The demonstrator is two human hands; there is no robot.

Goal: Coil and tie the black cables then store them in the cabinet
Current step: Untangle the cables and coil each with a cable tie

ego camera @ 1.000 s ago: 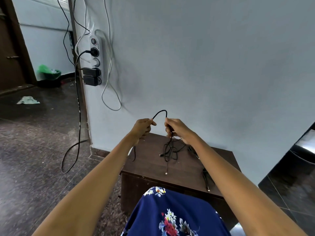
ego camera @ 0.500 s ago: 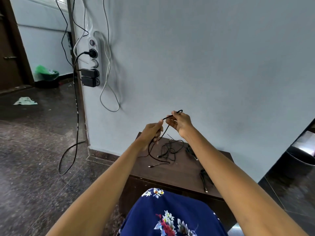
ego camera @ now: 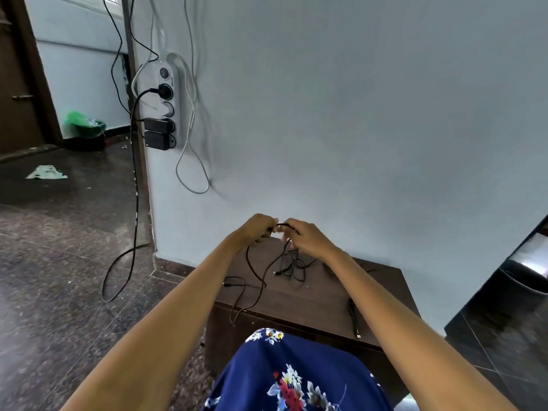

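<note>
One black cable (ego camera: 258, 274) is in play: I have a short arc of it strung between my two hands, and the rest drops beneath them in loose loops onto the worktop (ego camera: 320, 295), with one loop trailing over the near edge. My left hand (ego camera: 256, 229) has its fingers curled round the cable; my right hand (ego camera: 302, 237) pinches it just beside the left, though its fingers are smeared by motion and I cannot tell exactly how they lie. I judge this to be the coiling step, barely begun, since most of the cable lies slack. Next I would need to draw a length through the left hand and lay it as an even loop into the right, keeping the turns from snagging.

Below and slightly right of my hands sits a tangled bunch of cable (ego camera: 292, 266); whether it is the same lead or another I cannot make out. Further right, near my right forearm, a separate dark lead (ego camera: 354, 317) lies along the worktop, partly hidden by the arm. No tie is visible, and the cabinet's door is cut off by my floral dress (ego camera: 296, 378).
</note>
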